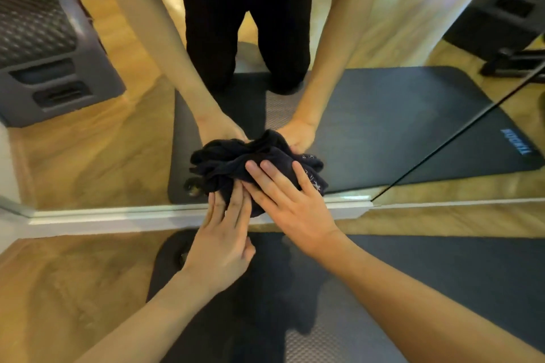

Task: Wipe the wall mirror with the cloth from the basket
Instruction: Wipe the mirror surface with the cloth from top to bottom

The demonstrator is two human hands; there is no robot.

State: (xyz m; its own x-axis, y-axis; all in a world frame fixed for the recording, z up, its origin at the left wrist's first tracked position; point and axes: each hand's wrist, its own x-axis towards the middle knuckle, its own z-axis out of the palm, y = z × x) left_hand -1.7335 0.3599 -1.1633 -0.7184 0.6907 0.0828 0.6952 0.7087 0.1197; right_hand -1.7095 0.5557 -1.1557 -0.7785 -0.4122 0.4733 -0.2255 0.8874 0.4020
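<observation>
A crumpled dark navy cloth (236, 165) with faint white markings is pressed against the bottom of the wall mirror (383, 115), just above its white lower frame (118, 215). My right hand (289, 200) lies flat on the cloth with fingers spread. My left hand (224, 239) holds the cloth's lower edge from below, fingers pointing up. The mirror shows my reflected arms, hands and black trousers kneeling. No basket is visible.
A dark exercise mat (442, 259) lies on the wooden floor under me and is reflected in the mirror. A grey step platform (53, 68) shows reflected at left, a dark stand (507, 23) at right. A thin black line (457, 135) crosses the glass.
</observation>
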